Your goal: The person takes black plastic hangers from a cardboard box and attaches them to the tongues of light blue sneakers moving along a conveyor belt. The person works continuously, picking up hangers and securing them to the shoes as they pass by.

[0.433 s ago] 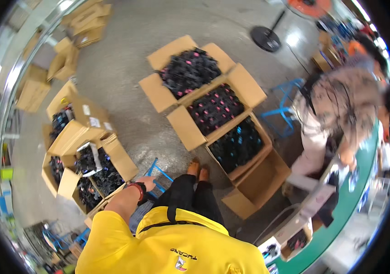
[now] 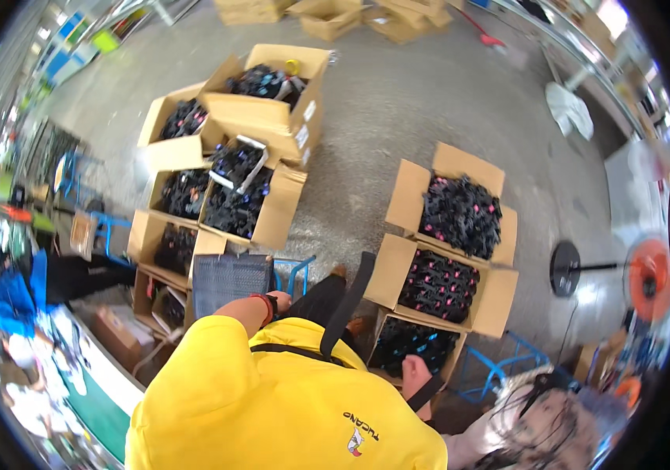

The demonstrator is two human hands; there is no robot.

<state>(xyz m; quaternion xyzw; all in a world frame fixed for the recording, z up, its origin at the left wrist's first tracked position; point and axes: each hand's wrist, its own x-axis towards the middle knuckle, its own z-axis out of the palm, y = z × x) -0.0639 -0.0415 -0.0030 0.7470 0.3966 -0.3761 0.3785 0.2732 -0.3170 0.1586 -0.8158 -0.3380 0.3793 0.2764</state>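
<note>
My left hand point(image 2: 280, 301), with a red band and a dark strap at its wrist, is beside the right edge of a chair with a dark woven surface point(image 2: 231, 283) and blue legs. Its fingers are small and blurred, so whether it touches the chair is unclear. My right hand point(image 2: 415, 371) is curled closed over the near edge of a carton of black parts with blue bits point(image 2: 409, 345); nothing shows in its fingers. A black strip crosses that wrist. A wide black strap point(image 2: 349, 305) hangs from my neck area.
Cartons with black and pink parts point(image 2: 460, 215) point(image 2: 438, 286) stand ahead on the right. More open cartons point(image 2: 249, 117) stand on the left. A person point(image 2: 539, 427) is close at my right, near a blue stool frame point(image 2: 499, 364). An orange fan point(image 2: 650, 280) stands farther right.
My view has swung to the left, so the left cartons now lie ahead and the others sit to the right. My right hand has come into view; my left hand is still near the chair.
</note>
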